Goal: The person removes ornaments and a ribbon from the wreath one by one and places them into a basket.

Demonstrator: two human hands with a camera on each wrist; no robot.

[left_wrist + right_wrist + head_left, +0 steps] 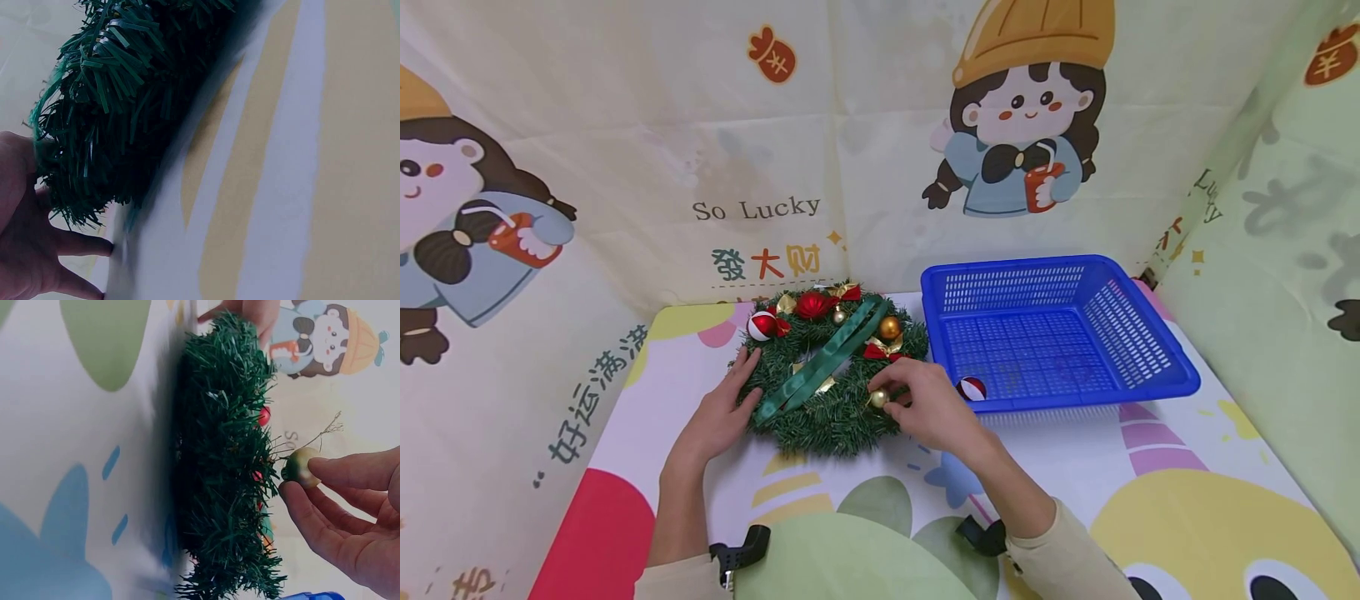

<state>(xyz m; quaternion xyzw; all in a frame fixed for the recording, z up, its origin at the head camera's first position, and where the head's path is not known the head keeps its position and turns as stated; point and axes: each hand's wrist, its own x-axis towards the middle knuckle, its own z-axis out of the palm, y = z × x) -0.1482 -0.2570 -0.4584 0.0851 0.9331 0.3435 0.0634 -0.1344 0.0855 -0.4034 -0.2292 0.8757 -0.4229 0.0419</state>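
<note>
A green Christmas wreath (pixel 820 429) lies on the table, dressed with small ornaments and a diagonal green ribbon (pixel 820 367). My right hand (pixel 928 404) is over its lower right part and pinches a small gold ball ornament (pixel 878 399) between thumb and fingers. In the right wrist view, thin wire-like strands stick out from that gold ball (pixel 302 467). My left hand (pixel 718 412) rests with spread fingers against the wreath's left side. The left wrist view shows two fingers (pixel 84 244) reaching down beside the wreath's greenery (pixel 119 106).
A blue plastic basket (pixel 1157 396) stands right of the wreath, with a red-and-white ball (pixel 972 388) inside. Attached to the wreath are a red flower (pixel 813 305), an orange-gold ball (pixel 890 327), a red-and-white ball (pixel 762 326) and red-gold bows. A printed cloth hangs behind the table.
</note>
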